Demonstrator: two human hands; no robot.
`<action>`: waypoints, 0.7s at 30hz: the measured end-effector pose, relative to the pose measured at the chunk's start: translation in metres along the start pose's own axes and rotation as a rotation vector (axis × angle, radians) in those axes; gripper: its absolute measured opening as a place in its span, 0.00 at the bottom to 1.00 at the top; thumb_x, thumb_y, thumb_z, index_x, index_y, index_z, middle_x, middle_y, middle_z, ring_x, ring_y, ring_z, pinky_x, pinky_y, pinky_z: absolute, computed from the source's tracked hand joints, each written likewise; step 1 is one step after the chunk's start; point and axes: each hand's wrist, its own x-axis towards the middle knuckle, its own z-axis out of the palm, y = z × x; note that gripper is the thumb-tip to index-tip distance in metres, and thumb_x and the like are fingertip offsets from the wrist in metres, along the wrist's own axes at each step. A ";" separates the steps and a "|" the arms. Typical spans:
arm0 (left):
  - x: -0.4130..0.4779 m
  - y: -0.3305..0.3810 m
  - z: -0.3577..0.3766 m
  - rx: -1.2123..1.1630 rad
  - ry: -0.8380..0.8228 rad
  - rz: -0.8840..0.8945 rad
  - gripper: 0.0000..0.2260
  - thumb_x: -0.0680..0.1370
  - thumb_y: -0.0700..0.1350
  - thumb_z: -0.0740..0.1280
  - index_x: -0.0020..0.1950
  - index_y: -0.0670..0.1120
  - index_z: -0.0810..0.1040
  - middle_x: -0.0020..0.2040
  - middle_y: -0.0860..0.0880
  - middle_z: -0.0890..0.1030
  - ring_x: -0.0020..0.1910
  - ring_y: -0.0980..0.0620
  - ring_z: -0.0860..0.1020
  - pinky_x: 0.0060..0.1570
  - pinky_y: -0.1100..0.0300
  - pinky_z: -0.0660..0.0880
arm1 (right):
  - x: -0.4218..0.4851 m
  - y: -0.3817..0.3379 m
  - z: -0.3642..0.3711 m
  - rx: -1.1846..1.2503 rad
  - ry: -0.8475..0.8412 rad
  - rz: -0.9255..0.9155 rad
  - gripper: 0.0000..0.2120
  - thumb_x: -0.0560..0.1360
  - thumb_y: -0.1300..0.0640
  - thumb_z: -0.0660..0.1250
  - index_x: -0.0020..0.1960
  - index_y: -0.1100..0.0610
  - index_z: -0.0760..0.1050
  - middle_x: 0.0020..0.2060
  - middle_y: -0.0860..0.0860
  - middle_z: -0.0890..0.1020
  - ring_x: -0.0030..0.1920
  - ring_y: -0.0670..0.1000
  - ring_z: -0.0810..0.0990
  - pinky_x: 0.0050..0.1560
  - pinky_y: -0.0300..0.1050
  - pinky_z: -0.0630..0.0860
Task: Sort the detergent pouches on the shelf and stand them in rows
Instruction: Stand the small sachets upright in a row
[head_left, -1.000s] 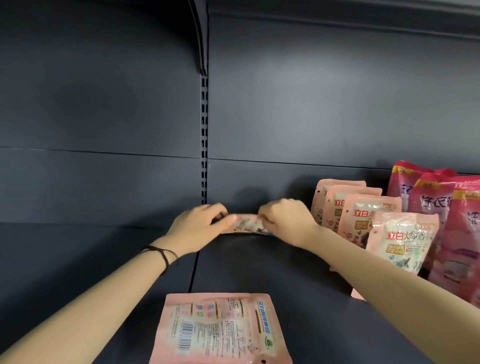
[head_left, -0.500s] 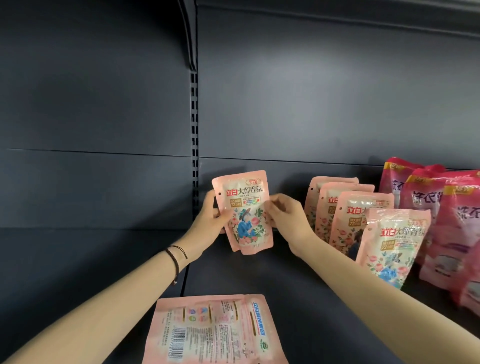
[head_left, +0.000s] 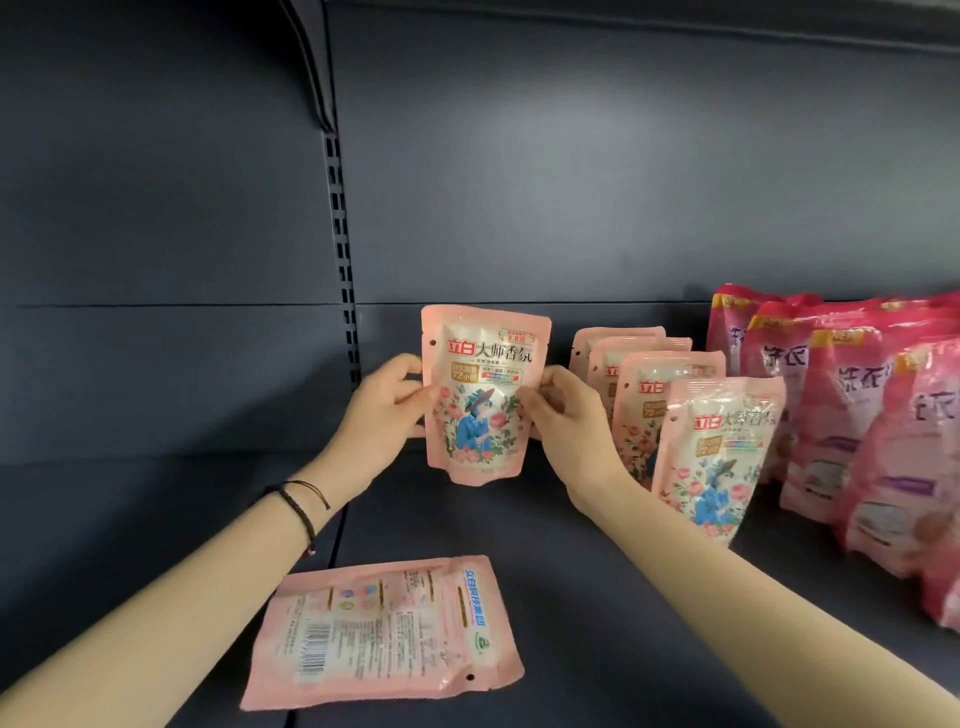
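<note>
Both hands hold one pale pink pouch (head_left: 480, 395) upright near the back of the dark shelf (head_left: 597, 597), its long axis vertical, top seam up and printed front (a figure in blue among roses) facing the camera. The left hand (head_left: 382, 415) pinches its left edge, thumb on the front and fingers behind; the right hand (head_left: 563, 410) grips the right edge the same way. Whether the pouch's bottom edge touches the shelf or sits just above it cannot be told.

Just beside it to the right stands a row of four matching pouches (head_left: 719, 457), upright, fronts forward, each overlapping the one behind, the row running from the back panel (head_left: 571, 182) toward the shelf's front. Further right, darker pink pouches (head_left: 841, 410) stand in rows of their own, partly cut off by the picture's edge.

Near the front of the shelf another pale pink pouch (head_left: 384, 629) lies flat, back side up with its barcode showing, its long axis running left to right and slightly tilted. A thin black band (head_left: 301, 512) circles the left wrist.

A second ago the held pouch lay low and flat between the hands, only its edge showing; half a second ago it was already raised but leaning to the left. It now stands straighter, and the flat pouch has not changed place.
</note>
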 end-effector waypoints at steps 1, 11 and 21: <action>-0.005 0.007 0.003 0.004 0.008 0.022 0.05 0.80 0.39 0.62 0.55 0.45 0.75 0.45 0.52 0.85 0.45 0.56 0.84 0.39 0.60 0.81 | -0.005 -0.004 -0.006 0.010 0.002 -0.026 0.05 0.80 0.63 0.60 0.48 0.61 0.74 0.46 0.54 0.83 0.47 0.49 0.83 0.47 0.47 0.81; -0.073 0.072 0.091 -0.044 0.059 0.125 0.07 0.81 0.40 0.62 0.53 0.52 0.75 0.45 0.56 0.85 0.45 0.58 0.84 0.36 0.66 0.79 | -0.058 -0.028 -0.114 0.065 -0.033 -0.145 0.06 0.80 0.62 0.61 0.47 0.62 0.75 0.42 0.55 0.82 0.41 0.52 0.81 0.42 0.49 0.79; -0.102 0.075 0.190 -0.004 0.083 0.029 0.07 0.79 0.41 0.64 0.55 0.51 0.77 0.50 0.54 0.83 0.50 0.56 0.82 0.45 0.53 0.82 | -0.067 0.017 -0.208 0.090 -0.102 0.007 0.08 0.81 0.63 0.60 0.47 0.55 0.76 0.43 0.48 0.84 0.44 0.46 0.82 0.44 0.44 0.82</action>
